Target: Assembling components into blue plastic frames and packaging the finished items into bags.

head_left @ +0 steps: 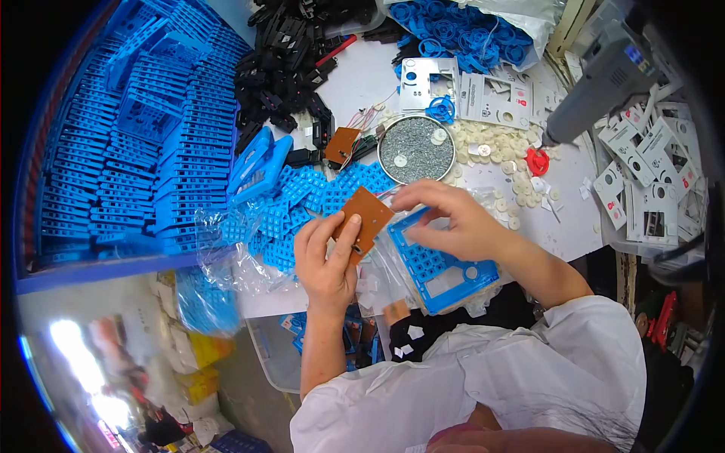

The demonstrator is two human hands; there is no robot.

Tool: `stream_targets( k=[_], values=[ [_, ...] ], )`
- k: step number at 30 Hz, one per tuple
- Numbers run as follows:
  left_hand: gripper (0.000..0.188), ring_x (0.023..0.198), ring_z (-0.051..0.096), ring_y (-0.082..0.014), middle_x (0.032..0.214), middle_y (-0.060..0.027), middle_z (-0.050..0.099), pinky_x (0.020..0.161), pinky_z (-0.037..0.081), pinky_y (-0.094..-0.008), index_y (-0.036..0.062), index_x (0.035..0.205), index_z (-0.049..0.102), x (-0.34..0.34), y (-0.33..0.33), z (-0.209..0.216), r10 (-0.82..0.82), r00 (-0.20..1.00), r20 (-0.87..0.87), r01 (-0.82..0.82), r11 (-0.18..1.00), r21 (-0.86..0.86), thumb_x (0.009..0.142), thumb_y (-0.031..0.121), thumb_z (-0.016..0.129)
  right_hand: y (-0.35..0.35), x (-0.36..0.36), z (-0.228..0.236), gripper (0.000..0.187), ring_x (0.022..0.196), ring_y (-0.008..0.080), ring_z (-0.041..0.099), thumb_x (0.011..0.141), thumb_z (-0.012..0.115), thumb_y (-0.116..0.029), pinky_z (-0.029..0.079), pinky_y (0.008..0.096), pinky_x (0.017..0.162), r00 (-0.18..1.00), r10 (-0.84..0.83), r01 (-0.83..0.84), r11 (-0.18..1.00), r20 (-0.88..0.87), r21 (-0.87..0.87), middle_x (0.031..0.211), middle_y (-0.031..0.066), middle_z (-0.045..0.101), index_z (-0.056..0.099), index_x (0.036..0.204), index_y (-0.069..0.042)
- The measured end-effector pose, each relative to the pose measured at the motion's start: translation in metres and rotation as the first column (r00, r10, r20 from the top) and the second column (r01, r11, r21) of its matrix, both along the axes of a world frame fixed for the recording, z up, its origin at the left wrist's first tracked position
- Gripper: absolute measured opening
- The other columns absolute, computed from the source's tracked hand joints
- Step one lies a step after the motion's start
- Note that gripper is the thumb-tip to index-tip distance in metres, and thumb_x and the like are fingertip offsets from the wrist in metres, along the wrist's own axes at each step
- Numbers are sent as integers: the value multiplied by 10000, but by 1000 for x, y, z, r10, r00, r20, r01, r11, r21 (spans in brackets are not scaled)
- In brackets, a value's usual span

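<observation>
From my seat, working through the head view, I would do this bit of handling by keeping the brown, flat, rectangular board (371, 214) pinched lightly by its margins, its face level, so that no fingertip presses on the small marks there and the free corner stays easy to reach. The left hand (326, 260) is closed on that board, one digit laid over the upper face and the rest curled along its left side, while the right hand (457, 219) has thumb and fingers apart, just beside the board's right corner; whether a thin wire lies between them I cannot tell. The board itself sits inside the left grip, its far and right corners sticking out past the fingers, raised over the white desk (574, 235) toward the front edge. Just right of it and partly under my right hand, the blue plastic frame with a square-holed grid (472, 283) rests slanted at that front edge, and loose blue plastic keypads (302, 185) heap toward the left edge
</observation>
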State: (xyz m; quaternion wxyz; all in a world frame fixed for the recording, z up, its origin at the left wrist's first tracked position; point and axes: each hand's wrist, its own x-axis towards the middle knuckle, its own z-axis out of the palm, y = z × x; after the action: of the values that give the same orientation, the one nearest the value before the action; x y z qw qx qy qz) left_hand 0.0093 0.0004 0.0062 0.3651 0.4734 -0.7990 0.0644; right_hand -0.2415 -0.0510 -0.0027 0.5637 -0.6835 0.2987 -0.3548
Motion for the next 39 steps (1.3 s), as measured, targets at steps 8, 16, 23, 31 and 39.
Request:
stream_targets(
  k=[8,16,23,31,39],
  values=[
    [449,1113,584,-331,1292,-117,626,940,490,-437,162,1185,784,-14,14,13,46,999,22,-44,995,-87,759,28,736,-9,18,6,364,1095,155,642,903,712,-53,592,281,771,956,98,-161,963,277,216,1274,91,614,650,1261,-29],
    [431,1343,527,-397,1485,-218,430,1037,524,-455,7,1360,586,-24,40,0,-43,812,-582,142,982,125,947,99,672,-16,25,13,140,959,132,690,964,668,-65,600,282,734,822,139,-408,820,552,401,1086,82,701,694,1071,21],
    [688,1379,506,-326,1519,-209,454,1092,468,-484,-23,1458,461,-16,45,1,108,168,-980,632,751,191,930,323,734,-30,31,4,85,1008,164,680,919,679,-36,569,306,835,780,221,-403,893,585,200,1123,113,695,704,987,8],
    [513,1262,602,-267,1365,-170,610,1089,455,-430,-61,1382,529,-14,42,3,294,283,-913,647,644,408,980,232,655,-37,35,5,125,918,147,710,919,676,-69,596,275,703,839,263,-406,886,477,225,1162,104,702,717,1029,-26],
    [322,968,626,-186,1146,-115,643,811,533,-355,4,1285,561,-9,31,9,368,54,-928,563,756,332,1079,245,502,-24,3,23,294,942,155,668,878,666,5,566,280,775,925,-321,341,938,203,-70,1130,91,696,682,1169,-41]
  ],
)
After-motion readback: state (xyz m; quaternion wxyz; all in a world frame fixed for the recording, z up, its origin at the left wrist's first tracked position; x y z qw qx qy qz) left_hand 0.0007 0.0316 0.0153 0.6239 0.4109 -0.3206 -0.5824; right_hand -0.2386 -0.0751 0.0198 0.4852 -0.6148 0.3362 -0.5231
